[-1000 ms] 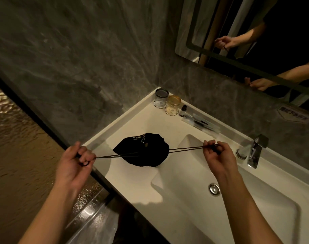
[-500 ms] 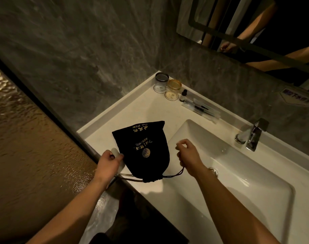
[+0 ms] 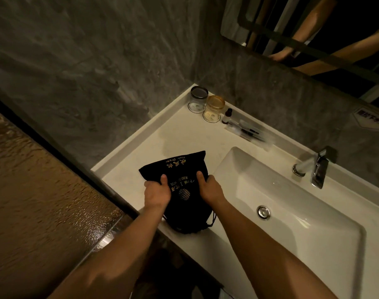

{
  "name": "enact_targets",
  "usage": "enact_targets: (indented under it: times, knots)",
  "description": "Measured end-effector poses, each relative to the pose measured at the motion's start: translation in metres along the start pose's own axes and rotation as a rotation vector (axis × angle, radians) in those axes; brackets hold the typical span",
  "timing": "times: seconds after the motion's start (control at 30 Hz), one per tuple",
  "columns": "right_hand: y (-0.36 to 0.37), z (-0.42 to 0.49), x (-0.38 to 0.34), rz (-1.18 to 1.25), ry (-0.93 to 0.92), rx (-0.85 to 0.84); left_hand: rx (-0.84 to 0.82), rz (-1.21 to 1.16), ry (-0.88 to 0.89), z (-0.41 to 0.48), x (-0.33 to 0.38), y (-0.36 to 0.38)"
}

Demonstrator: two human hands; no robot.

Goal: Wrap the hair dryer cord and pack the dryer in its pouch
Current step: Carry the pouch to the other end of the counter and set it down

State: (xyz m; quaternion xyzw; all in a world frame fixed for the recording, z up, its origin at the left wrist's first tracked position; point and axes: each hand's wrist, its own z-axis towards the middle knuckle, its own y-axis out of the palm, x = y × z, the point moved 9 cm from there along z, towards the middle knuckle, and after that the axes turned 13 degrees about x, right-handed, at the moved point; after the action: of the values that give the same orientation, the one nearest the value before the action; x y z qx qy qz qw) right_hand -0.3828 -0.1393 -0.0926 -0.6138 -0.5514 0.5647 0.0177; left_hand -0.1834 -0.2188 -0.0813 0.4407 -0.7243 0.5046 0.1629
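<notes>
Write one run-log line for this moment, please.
stage: pouch closed, on counter | left hand: grips pouch | right hand: grips pouch | drawstring: toward person

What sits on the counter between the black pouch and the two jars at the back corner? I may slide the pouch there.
In the head view, only bare countertop, with a faint darker patch, separates pouch and jars.

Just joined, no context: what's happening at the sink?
A person grips a black drawstring pouch with both hands, the left hand and right hand on either side of it. It lies on the white vanity counter left of the basin, its cinched end toward the person. The dryer itself isn't visible.
</notes>
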Motion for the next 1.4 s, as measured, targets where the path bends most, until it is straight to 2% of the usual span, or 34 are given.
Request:
enact_targets:
  times: [0.1, 0.27, 0.63, 1.07, 1.23, 1.4]
  knots:
    - [-0.001, -0.002, -0.002, 0.003, -0.055, 0.084, -0.004, 0.014, 0.097, 0.005, -0.004, 0.002]
    - [-0.005, -0.021, 0.011, 0.173, -0.037, 0.212, -0.110, -0.059, 0.265, 0.003, 0.000, 0.003]
    - [-0.060, -0.094, 0.081, 0.389, 0.155, 0.618, -0.447, -0.019, 0.639, -0.045, 0.035, 0.051]
    - [-0.208, -0.204, 0.216, 0.450, 0.344, 1.064, -0.849, 0.050, 0.898, -0.256, 0.059, 0.166]
    - [-0.275, -0.242, 0.282, 0.431, 0.380, 1.148, -0.947, 0.041, 0.951, -0.356, 0.054, 0.212]
    - [-0.349, -0.265, 0.354, 0.415, 0.367, 1.144, -0.979, 0.035, 0.984, -0.451, 0.040, 0.259]
